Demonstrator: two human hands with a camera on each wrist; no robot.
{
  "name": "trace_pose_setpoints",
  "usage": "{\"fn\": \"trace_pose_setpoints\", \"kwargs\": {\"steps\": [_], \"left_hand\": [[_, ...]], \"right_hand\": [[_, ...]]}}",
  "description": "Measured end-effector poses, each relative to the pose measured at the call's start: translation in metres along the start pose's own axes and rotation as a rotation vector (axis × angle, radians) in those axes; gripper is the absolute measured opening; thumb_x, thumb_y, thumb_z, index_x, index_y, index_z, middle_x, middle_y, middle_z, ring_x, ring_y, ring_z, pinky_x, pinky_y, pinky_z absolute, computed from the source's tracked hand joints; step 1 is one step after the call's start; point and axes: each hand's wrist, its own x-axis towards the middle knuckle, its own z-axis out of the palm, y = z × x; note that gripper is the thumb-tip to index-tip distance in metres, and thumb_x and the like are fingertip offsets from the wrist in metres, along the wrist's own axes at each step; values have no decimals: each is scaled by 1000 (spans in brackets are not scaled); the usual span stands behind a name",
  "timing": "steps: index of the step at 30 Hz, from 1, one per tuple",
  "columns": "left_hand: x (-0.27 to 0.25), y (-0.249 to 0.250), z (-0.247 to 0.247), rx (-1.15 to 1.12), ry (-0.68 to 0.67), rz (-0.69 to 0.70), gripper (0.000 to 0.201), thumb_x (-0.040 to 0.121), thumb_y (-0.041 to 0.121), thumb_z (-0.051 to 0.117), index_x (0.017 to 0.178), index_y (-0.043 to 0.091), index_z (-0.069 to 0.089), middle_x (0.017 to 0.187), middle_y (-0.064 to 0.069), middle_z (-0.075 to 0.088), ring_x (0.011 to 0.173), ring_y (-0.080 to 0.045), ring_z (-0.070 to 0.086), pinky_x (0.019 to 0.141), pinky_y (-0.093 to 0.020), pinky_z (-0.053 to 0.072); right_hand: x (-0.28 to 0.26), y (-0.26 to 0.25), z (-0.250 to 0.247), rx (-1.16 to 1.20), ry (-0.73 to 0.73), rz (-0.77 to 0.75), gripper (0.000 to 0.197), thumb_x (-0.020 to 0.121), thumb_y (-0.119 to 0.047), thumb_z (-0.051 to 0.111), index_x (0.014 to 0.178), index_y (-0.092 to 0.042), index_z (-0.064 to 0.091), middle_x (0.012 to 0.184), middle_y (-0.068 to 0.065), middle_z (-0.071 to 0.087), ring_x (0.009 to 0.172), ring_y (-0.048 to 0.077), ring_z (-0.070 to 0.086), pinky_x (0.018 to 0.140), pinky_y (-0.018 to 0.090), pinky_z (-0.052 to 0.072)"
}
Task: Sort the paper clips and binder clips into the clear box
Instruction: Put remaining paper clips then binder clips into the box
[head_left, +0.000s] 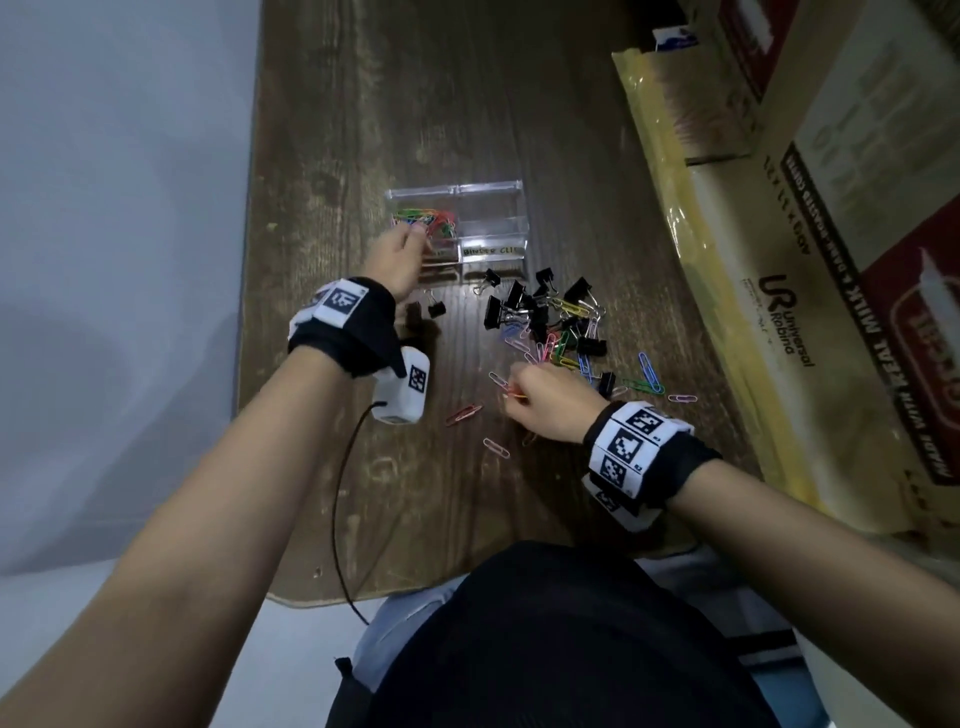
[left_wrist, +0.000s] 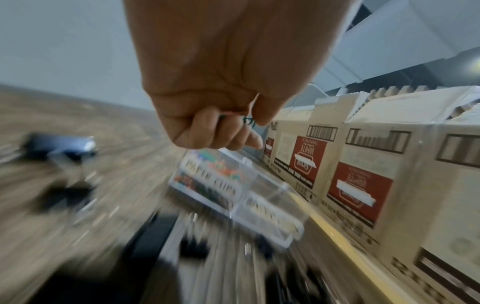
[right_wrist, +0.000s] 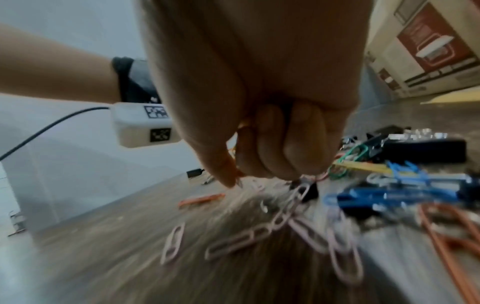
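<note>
A clear two-compartment box (head_left: 491, 223) stands mid-table; its left compartment holds coloured paper clips (head_left: 426, 218), and the right one, labelled for binder clips, looks empty. My left hand (head_left: 400, 254) hovers at the box's left front, fingers curled around paper clips (left_wrist: 248, 120). A heap of black binder clips (head_left: 519, 306) mixed with coloured paper clips (head_left: 566, 348) lies in front of the box. My right hand (head_left: 540, 402) is at the heap's near edge, fingers curled around an orange paper clip (head_left: 514, 396). A pink paper clip (right_wrist: 298, 195) dangles below its fingers.
Stacked cardboard cartons (head_left: 831, 234) line the table's right side. Two lone binder clips (head_left: 428, 309) sit by my left wrist. Loose paper clips (head_left: 496, 447) are scattered toward the near edge. A wall (head_left: 119, 208) borders the table's left side. A black cable (head_left: 343, 499) hangs from my left wrist.
</note>
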Motion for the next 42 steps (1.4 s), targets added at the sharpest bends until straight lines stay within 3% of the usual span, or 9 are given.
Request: {"fn": "trace_pose_setpoints", "kwargs": {"steps": [3,7,12,16,20,25,29,35,42], "left_hand": [[34,17,-9,64,111,30,25,96,17,36,103,3,55,110,-16,58,107,-28,54,87,-33,39],[62,28,-9,225,98,76,33,95,14,39,124,0,45,124,-20,56,114,-32,52,91,-33,39],[65,17,-8,288,34,63,39,95,9,36,134,10,34,121,-20,58,107,-33,56,84,-33,42],[48,7,-24,75,240,144,38,90,-3,32,124,7,46,118,-14,61,111,-26,57,97,-35,45],[21,-11,-35,31,303,189,32,88,-2,37,113,8,53,105,-11,64,101,-20,59,90,-27,46],[-25,-39,-15,254,-31,232,21,85,4,53,102,11,62,102,-9,66,94,-22,61,85,-32,47],[-63,-47,17,564,-369,221,29,82,35,63,104,18,60,103,-1,62,94,-18,58,79,-28,44],[-86,-52,43,775,-390,243,34,79,36,66,104,14,55,108,-4,54,104,-22,53,81,-38,47],[-89,-54,53,786,-478,289,14,84,20,60,93,10,56,104,-8,54,102,-26,49,90,-39,42]], "right_hand": [[15,-2,-28,244,58,36,16,91,-22,49,79,-13,45,65,-2,47,58,16,47,49,27,32],[42,-13,-77,406,163,40,14,94,-17,47,82,-10,47,68,-1,49,57,13,46,40,11,33],[108,-28,-116,424,319,36,16,94,-16,49,90,-3,57,88,13,63,80,26,60,69,36,50],[158,-52,-128,289,318,-11,18,92,-9,48,102,-2,61,100,13,63,94,25,57,75,24,38],[185,-71,-123,111,187,-26,27,90,-6,47,114,-4,59,119,18,60,111,33,56,93,36,46],[150,-60,-122,100,293,-72,37,88,5,41,118,-5,58,119,18,62,112,33,57,96,40,45],[77,-29,-93,111,210,-133,25,88,-3,50,103,-11,68,104,8,70,98,23,63,88,34,49],[-2,10,-31,-130,-159,-134,10,82,-21,65,91,-21,68,89,-7,50,102,16,53,75,30,42],[-13,17,0,-203,-148,-153,10,86,-25,62,91,-18,58,101,-3,57,100,19,56,72,35,43]]}}
